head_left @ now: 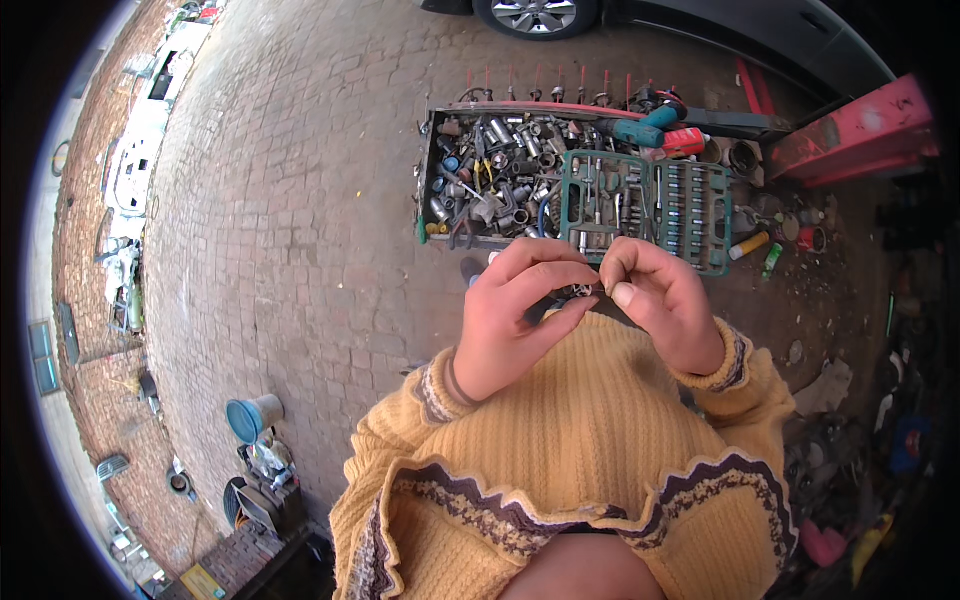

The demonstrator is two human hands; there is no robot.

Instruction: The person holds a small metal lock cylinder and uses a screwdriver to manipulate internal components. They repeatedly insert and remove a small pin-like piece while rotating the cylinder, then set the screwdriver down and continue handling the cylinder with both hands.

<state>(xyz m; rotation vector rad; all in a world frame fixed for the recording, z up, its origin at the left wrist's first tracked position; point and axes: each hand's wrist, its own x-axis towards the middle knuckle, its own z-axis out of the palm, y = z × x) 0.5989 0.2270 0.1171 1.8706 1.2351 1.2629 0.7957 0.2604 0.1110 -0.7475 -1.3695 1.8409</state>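
Note:
In front of my chest my two hands meet over a small round dark-and-silver part point(574, 292). My left hand point(515, 312) curls its fingers and thumb around that part, whose exact kind is too small to tell. Thumb and forefinger of my right hand point(665, 305) are pinched together right beside it. What sits in that pinch, if anything, is hidden by the fingertips. Just beyond my hands lies a green socket set case point(605, 165), opened out, with rows of sockets and ratchet tools in it.
A metal tray point(430, 170) heaped with sockets and loose parts stands ahead. On its far right lie a teal power tool point(637, 132) and a red can point(684, 142). A red lift post point(850, 135) and a grey car point(760, 35) stand beyond. A blue bucket point(243, 420) is at left.

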